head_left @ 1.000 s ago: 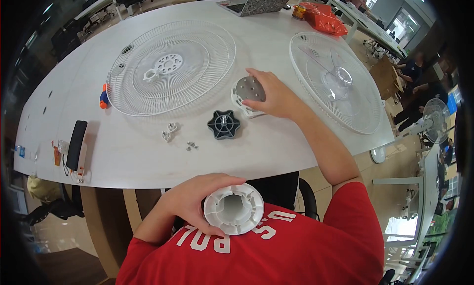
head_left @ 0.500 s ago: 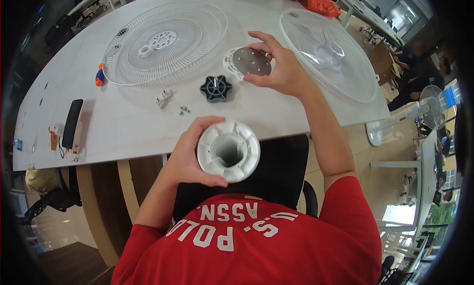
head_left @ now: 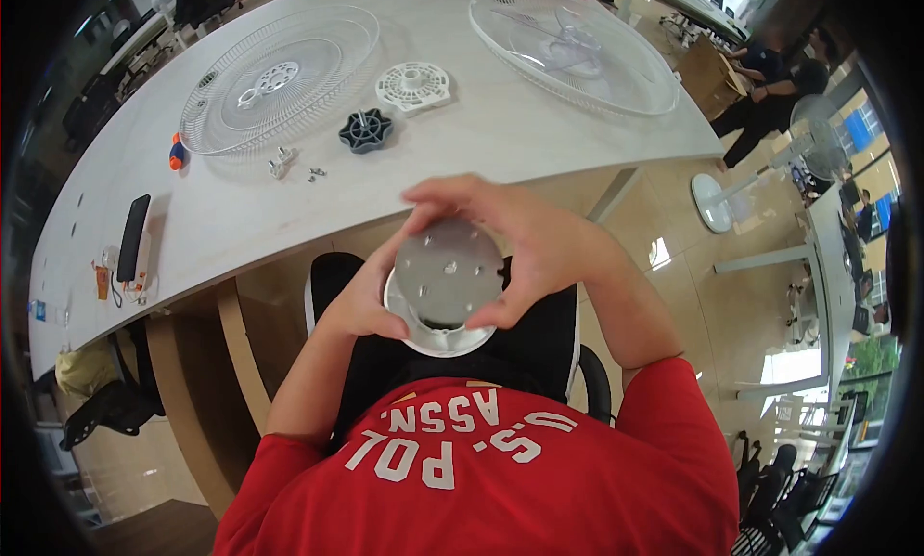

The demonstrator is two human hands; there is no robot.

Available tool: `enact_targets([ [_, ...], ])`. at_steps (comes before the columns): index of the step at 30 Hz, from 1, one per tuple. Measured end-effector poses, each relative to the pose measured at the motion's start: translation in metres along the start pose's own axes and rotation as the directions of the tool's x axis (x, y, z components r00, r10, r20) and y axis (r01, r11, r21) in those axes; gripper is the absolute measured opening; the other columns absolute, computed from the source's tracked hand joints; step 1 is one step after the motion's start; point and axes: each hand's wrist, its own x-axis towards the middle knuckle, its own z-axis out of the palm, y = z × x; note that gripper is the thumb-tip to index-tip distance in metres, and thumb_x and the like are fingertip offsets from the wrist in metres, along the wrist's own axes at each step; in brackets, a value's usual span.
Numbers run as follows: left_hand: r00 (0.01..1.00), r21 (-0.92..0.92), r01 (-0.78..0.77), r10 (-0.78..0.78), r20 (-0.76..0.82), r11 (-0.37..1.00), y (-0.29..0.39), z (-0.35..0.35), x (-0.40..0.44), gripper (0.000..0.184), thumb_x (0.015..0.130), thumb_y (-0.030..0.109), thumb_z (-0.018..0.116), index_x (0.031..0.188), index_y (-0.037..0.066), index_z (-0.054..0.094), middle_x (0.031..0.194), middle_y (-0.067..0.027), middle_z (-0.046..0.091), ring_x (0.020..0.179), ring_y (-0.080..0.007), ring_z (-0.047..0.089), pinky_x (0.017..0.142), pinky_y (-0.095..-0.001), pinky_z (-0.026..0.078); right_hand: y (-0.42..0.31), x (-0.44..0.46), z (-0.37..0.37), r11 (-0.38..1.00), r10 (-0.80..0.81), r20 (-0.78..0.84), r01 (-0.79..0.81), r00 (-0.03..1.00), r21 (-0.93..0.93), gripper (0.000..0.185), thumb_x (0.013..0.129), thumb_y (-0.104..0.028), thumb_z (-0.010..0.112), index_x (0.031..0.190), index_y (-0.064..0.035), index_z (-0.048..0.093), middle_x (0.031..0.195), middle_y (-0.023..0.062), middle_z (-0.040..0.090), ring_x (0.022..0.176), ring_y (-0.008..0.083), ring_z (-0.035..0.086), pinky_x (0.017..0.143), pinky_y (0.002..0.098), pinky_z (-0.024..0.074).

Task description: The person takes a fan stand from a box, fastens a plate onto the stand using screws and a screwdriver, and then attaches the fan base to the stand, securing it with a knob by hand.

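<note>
Metal disc (head_left: 448, 267) lies over the mouth of a white round part (head_left: 449, 344), just off the near edge of the table (head_left: 221, 219), above the person's lap. From where I stand, I can't tell whether it sits down flush or is just being held there; a dark gap shows at the rim on the body side. The right hand (head_left: 539, 243) has its thumb and fingers opened into a wide curve, holding the disc by its rim, while the left hand (head_left: 361, 296) is curled round the white part's side. I'd keep those 2 grips as they are: right fingertips on the rim only, left palm firm, so the disc can be turned in small amounts and kept level. Tilted, it would probably catch on 1 side, so easing beats pushing, and I'd check that gap all the way round. Beyond the near edge, on the table, sit a dark star-shaped knob (head_left: 366, 130), small screws (head_left: 317, 175) and a vented white plate (head_left: 414, 95), with 2 fan grilles (head_left: 577, 55) farther out, towards the far edge.
</note>
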Motion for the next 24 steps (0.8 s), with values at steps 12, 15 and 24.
enact_targets([
  [12,0.973,-0.075,0.183,-0.192,-0.131,0.980,-0.025,0.015,-0.014,0.128,0.068,0.104,0.046,0.153,0.008,0.045,0.144,-0.0120,0.055,0.134,-0.0267,0.055,0.110,-0.0441,0.048,-0.013,-0.014,0.048,0.999,0.006,0.069,-0.002,0.998,-0.053,0.101,0.066,-0.021,0.094,0.153,-0.0063,0.044,0.135,0.0103,0.058,0.128,0.0285,0.051,0.108,0.0414,0.0442],
  [15,0.968,-0.054,0.217,-0.222,-0.118,0.975,-0.029,0.013,-0.006,0.128,0.069,0.107,0.037,0.151,0.010,0.048,0.141,-0.0125,0.056,0.131,-0.0270,0.058,0.108,-0.0443,0.050,-0.012,-0.011,0.048,1.000,-0.011,0.111,0.014,0.994,-0.026,0.096,0.069,-0.022,0.092,0.152,-0.0056,0.045,0.137,0.0098,0.057,0.130,0.0294,0.049,0.109,0.0422,0.0423],
  [24,0.979,-0.313,0.206,-0.196,0.063,0.927,-0.052,0.007,-0.007,0.126,0.070,0.106,0.036,0.150,0.010,0.049,0.140,-0.0128,0.057,0.130,-0.0270,0.058,0.107,-0.0444,0.050,0.005,-0.019,0.051,0.998,-0.062,0.143,0.059,0.988,0.025,0.090,0.070,-0.019,0.090,0.148,-0.0052,0.048,0.142,0.0100,0.057,0.137,0.0304,0.045,0.117,0.0426,0.0371],
])
